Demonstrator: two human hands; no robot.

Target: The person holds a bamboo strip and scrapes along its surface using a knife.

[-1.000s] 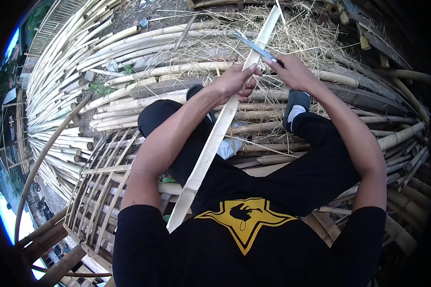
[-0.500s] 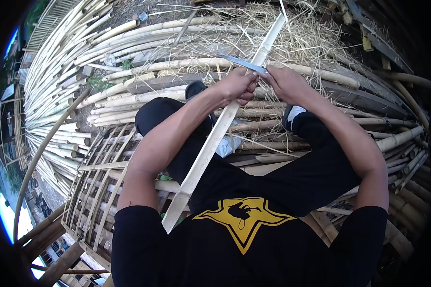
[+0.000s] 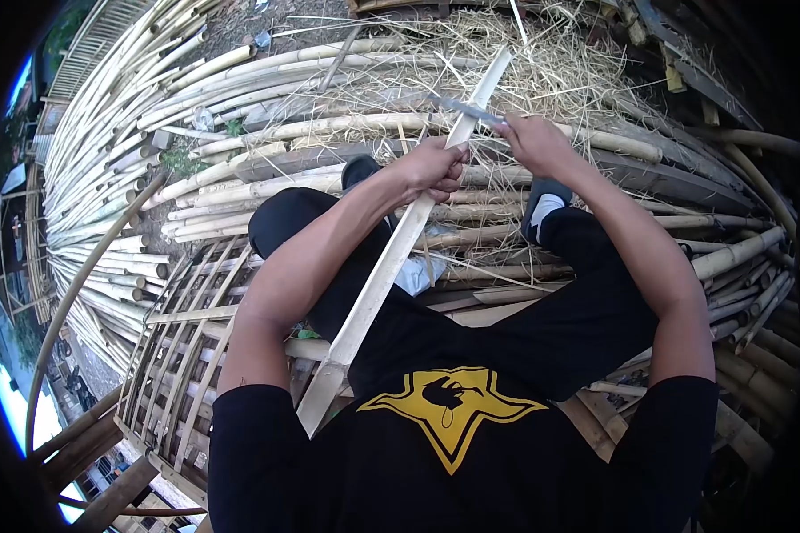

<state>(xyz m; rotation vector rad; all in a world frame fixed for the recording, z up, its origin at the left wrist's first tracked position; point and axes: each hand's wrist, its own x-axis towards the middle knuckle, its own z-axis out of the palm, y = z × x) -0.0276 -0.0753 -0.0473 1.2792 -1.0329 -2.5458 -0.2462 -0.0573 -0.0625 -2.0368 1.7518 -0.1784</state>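
A long split bamboo strip point(image 3: 384, 274) slants from beside my left upper arm up to its far end over the shavings. My left hand point(image 3: 435, 169) is closed around it above its middle. In my right hand point(image 3: 539, 145) is a knife point(image 3: 468, 110), its handle hidden in the fist. The blade points left and lies across the strip, a little beyond my left hand; whether it touches the bamboo I cannot tell. Just past the strip's far end, a thin pale sliver point(image 3: 518, 21) stands apart from it.
Bamboo shavings point(image 3: 587, 67) cover the ground ahead. Bamboo poles point(image 3: 276, 71) lie stacked at left and ahead, with more poles point(image 3: 742, 253) at right. A woven bamboo lattice point(image 3: 182, 355) stands by my left side. My shoe point(image 3: 542, 209) rests on the poles.
My right hand and the knife have moved slightly right and away from my left hand. The thin sliver, joined to the strip's far end before, is now separate from it.
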